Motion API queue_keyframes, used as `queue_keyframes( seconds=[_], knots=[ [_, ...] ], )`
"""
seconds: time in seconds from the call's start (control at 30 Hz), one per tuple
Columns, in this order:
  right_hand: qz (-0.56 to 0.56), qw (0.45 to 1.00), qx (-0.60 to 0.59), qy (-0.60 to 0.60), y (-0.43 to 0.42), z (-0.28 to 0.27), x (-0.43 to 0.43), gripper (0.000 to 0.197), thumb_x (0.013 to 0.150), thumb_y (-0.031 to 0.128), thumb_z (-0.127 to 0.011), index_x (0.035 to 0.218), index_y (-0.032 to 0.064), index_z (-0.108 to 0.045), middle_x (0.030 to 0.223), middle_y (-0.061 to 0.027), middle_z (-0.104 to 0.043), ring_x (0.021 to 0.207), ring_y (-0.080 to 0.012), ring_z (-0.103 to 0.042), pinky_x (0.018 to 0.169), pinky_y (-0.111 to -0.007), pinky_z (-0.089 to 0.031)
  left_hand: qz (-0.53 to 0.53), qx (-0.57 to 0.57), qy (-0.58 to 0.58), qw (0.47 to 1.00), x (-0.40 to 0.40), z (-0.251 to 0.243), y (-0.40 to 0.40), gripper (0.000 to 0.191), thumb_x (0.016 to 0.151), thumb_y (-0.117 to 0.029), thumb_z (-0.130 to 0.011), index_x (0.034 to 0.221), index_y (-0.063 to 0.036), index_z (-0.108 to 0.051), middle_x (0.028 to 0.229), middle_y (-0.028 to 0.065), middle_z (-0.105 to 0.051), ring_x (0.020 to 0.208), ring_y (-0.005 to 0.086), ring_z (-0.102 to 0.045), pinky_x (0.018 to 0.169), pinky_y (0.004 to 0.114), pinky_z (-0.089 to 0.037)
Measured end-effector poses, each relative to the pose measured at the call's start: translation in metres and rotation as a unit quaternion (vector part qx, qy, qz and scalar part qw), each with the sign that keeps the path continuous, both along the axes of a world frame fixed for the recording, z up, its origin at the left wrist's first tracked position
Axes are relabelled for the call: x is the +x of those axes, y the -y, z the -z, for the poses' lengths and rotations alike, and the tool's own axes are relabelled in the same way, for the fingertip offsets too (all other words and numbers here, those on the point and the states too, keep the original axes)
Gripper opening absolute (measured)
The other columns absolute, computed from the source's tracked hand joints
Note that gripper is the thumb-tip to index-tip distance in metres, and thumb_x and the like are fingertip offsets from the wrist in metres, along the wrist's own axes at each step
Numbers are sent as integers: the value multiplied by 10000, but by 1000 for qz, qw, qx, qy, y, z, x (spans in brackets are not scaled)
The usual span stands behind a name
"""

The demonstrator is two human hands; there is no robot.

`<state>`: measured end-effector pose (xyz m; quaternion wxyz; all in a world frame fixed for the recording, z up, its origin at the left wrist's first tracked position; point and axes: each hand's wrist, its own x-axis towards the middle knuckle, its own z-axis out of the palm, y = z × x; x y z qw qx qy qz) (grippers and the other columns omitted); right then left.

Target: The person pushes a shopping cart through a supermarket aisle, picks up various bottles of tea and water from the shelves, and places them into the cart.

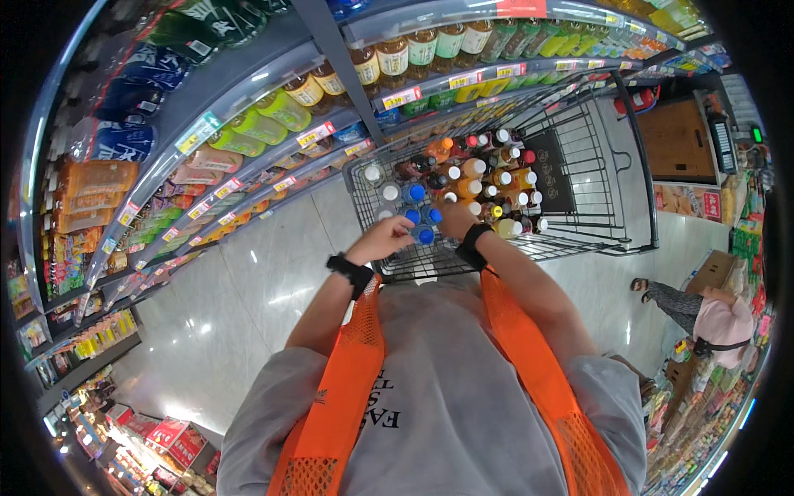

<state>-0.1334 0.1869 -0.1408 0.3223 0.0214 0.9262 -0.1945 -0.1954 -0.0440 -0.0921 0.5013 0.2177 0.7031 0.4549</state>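
Note:
A wire shopping cart (574,248) stands in front of me, holding many upright drink bottles. My left hand (383,239) reaches over its near left end, fingertips at the blue-capped bottles (423,235); whether it grips one cannot be told. Blurred, my right hand (456,220) is over the bottles just right of the blue caps, and its fingers are partly hidden. White-capped bottles (390,191) stand in the cart's left end. Farther right are bottles of orange drink (469,188) and several dark bottles with white or red caps.
Shelves of bottled drinks (392,57) with price tags run along the far side and the left. A person in a pink top (722,319) is near the goods at right. Red boxes (177,440) stand at lower left. A brown board (676,142) lies beyond the cart's handle.

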Motion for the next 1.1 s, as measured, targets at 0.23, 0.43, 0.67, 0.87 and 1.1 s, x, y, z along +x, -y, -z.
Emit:
queue_keyframes(
  seconds=[0.23,0.43,0.67,0.87,1.1],
  knots=[
    [99,962,-156,201,42,95,51,816,812,258,-694,1511,138,-291,1192,-248,-653,1034,-428,-655,880,-501,-518,-14,-96,112,989,70,187,-16,502,866,-127,-620,1312,48,-469,981,120,-638,877,202,-586,792,363,-485],
    [113,967,-126,189,45,114,52,762,883,223,-682,1499,161,-238,1210,-231,-645,1092,-387,-641,915,-494,-507,-166,-100,137,971,81,177,-40,469,845,-100,-616,1281,31,-504,1066,147,-652,991,251,-592,872,381,-468],
    [101,977,-38,185,25,114,55,577,876,286,-700,1346,166,-388,1095,-197,-684,1004,-378,-673,849,-504,-536,-170,-122,126,970,104,201,-51,408,808,-81,-623,1207,-1,-584,1080,194,-656,992,315,-625,840,418,-508],
    [-100,982,-136,-80,-42,-25,25,291,805,300,-674,1086,225,-665,881,-125,-708,806,-355,-687,709,-472,-538,-72,-43,-141,986,74,98,-48,836,649,-74,-841,1374,-58,-425,1345,198,-468,1281,382,-453,1084,447,-392],
    [48,909,-350,-219,-70,-200,-11,374,841,195,-747,1178,78,-636,1022,-87,-695,847,-208,-690,730,-328,-531,-94,93,-151,980,26,-43,-54,781,611,-301,-938,1259,-32,-596,1144,149,-685,1046,303,-667,912,381,-514]
  ],
)
